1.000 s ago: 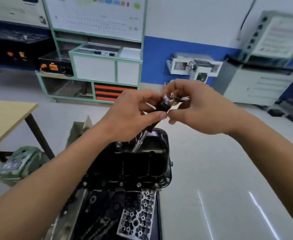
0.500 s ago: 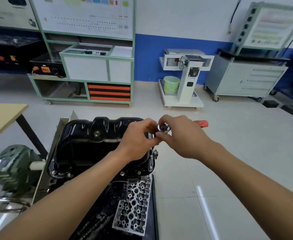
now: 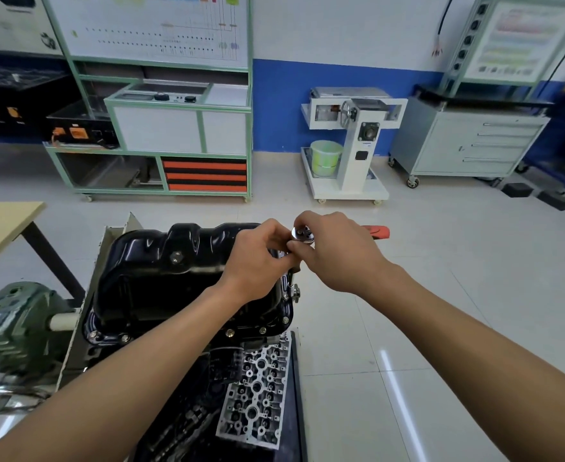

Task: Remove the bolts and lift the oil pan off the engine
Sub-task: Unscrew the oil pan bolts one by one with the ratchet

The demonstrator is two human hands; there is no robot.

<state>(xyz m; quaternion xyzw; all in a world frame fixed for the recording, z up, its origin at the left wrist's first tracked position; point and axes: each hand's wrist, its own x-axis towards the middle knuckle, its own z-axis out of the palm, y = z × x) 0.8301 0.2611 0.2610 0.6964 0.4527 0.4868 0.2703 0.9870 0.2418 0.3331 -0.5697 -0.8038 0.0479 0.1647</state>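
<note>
At the near edge a grey aluminium casting (image 3: 254, 391) lies by the engine (image 3: 221, 365). The black oil pan (image 3: 174, 261) is still seated on the engine, with bolts (image 3: 229, 333) in its near flange, so unbolting looks unfinished and the lift is still to come. At the pan's right rim the left hand (image 3: 257, 258) pinches the ratchet (image 3: 303, 235) under its head. The right hand (image 3: 338, 251) curls round it, with the red handle tip (image 3: 379, 232) poking out. Both arms are stretched forward.

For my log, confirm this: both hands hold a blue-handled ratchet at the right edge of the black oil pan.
The handle is red, not blue. In the head view the left hand and right hand hold a red-handled ratchet at the right edge of the black oil pan.
</note>
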